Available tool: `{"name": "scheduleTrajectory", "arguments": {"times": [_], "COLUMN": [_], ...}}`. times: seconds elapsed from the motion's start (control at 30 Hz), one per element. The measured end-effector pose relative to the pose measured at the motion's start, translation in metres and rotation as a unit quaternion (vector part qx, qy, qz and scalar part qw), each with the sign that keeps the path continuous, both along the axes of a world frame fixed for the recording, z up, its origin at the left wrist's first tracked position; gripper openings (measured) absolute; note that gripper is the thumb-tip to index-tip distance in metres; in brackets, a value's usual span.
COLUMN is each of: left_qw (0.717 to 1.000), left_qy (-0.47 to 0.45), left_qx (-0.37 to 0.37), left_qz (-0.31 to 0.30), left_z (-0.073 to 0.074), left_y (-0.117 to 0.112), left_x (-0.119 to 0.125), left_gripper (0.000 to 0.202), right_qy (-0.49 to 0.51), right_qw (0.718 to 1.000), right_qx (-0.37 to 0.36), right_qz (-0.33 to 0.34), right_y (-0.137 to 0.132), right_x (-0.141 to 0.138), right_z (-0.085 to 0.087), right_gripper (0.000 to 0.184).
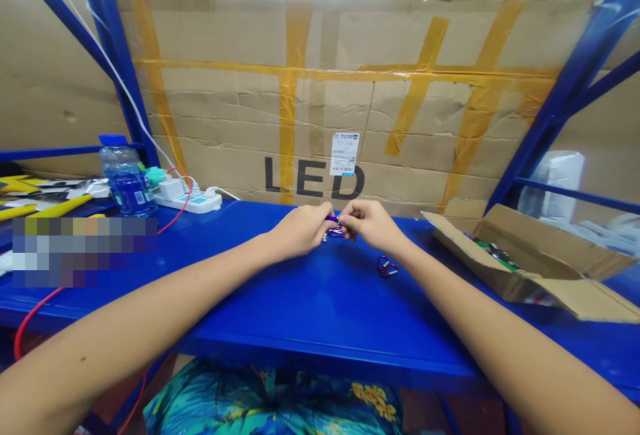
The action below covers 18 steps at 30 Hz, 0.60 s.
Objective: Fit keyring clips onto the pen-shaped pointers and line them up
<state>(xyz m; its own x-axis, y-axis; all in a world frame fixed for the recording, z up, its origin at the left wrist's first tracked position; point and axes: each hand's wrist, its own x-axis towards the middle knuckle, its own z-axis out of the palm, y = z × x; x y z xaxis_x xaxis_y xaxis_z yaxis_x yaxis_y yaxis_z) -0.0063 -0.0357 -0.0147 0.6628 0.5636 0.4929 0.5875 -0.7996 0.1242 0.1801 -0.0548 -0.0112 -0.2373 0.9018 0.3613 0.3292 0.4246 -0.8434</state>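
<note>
Both my hands meet over the middle of the blue shelf [310, 301], close to the cardboard wall. My left hand [300, 229] is closed, pinching a small purple clip [333, 224], a carabiner by its look. My right hand [370, 223] is closed on the same clip from the other side, fingertips nearly touching the left ones. Most of the clip is hidden by my fingers. A red carabiner [387, 266] lies loose on the shelf just below my right wrist.
An open cardboard box [530, 268] with small items lies at the right. At the left stand a water bottle [125, 178] and a white power strip [187, 198] with a red cable. A taped cardboard sheet marked LED [320, 101] closes the back.
</note>
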Motion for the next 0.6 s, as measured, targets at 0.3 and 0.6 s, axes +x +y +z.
{"name": "scheduleTrajectory", "arguments": {"times": [0.3,0.6], "left_qw": [0.996,0.996], "left_qy": [-0.032,0.049], "left_qx": [0.079,0.052], "left_qz": [-0.03,0.053], "left_z": [0.0,0.001], "left_y": [-0.003,-0.005], "left_x": [0.005,0.004], "left_gripper": [0.023,0.02], "right_qy": [0.031,0.048], "right_qw": [0.998,0.997], "right_qx": [-0.052,-0.056], "right_qz": [0.015,0.024], "right_y": [0.002,0.003], "right_x": [0.003,0.004], "right_z": [0.002,0.001], "right_gripper": [0.026,0.027]}}
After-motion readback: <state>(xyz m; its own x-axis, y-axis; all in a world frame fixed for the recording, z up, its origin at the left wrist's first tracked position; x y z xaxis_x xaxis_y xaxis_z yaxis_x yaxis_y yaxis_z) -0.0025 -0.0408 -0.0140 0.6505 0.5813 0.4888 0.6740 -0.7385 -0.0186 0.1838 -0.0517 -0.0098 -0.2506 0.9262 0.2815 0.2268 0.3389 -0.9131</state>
